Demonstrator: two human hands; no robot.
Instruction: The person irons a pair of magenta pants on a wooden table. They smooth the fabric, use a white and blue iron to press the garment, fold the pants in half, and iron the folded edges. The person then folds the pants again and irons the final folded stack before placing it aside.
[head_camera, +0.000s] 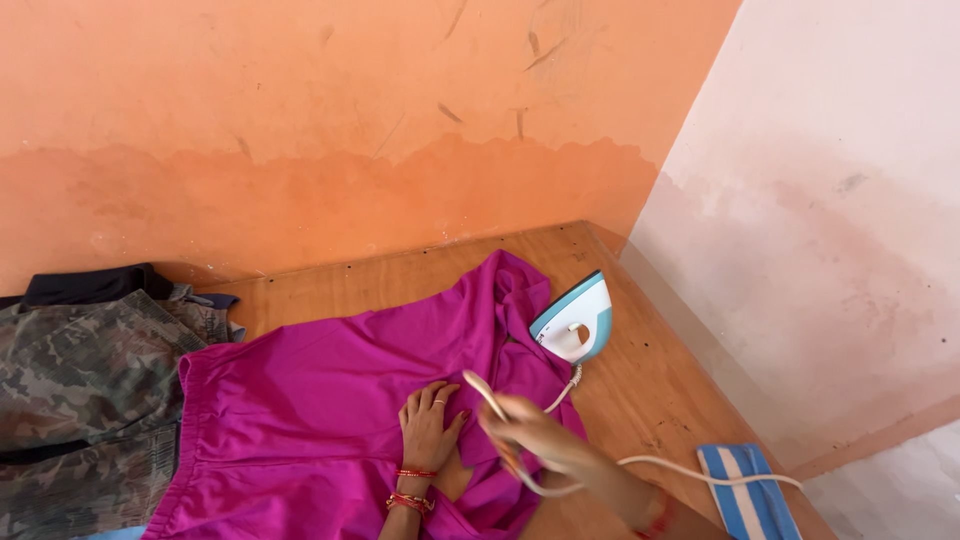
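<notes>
At the near edge of the wooden table (660, 400), the left hand (430, 425) lies flat with fingers spread on the magenta garment (320, 400), while the blurred right hand (535, 430) is closed around the white cord (700, 468). The smooth, bright garment stretches lengthwise from lower left towards the far corner. There the white-and-blue iron (575, 320) stands on its heel, tip pointing up and away.
</notes>
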